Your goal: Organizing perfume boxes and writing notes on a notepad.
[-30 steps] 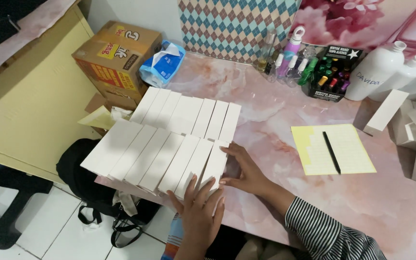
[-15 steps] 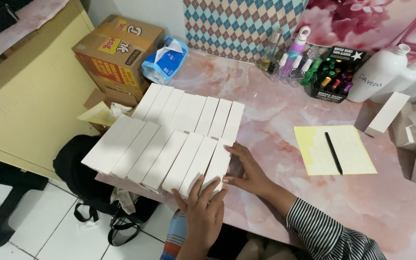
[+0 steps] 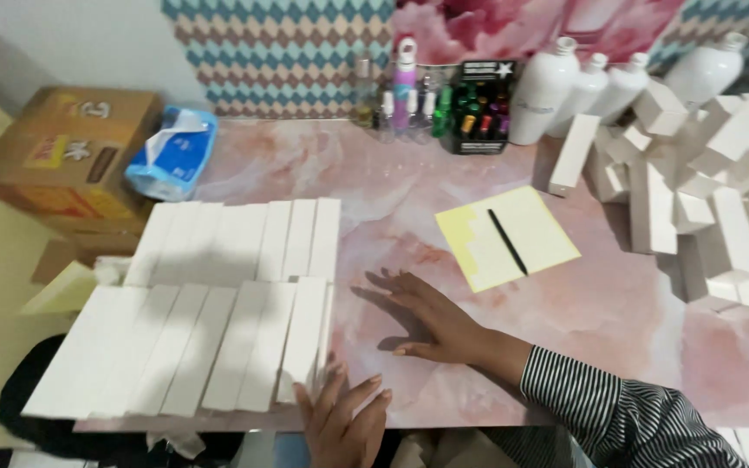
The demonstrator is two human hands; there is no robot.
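Here, seen from above, a pink marbled table (image 3: 617, 303) holds two rows of long white boxes laid side by side: a near row (image 3: 188, 347) at the front left edge and a far row (image 3: 236, 238) just behind it. The left hand (image 3: 340, 420) rests at the table's front edge, fingers spread and holding nothing, its fingertips touching the near end of the rightmost box in the near row. The right hand (image 3: 431, 321) (its arm in a black-and-white striped sleeve (image 3: 617, 416)) lies flat on the bare tabletop just right of the near row, palm down, fingers spread, also gripping nothing. Farther right is a yellow sheet of paper (image 3: 509, 236) with a black pen (image 3: 507, 242) lying on it. A loose heap of white boxes (image 3: 704, 191) fills the right side. White bottles (image 3: 565, 82) stand along the patterned back wall, and a cardboard carton (image 3: 67, 160) and blue tissue pack (image 3: 171, 154) sit at the far left.
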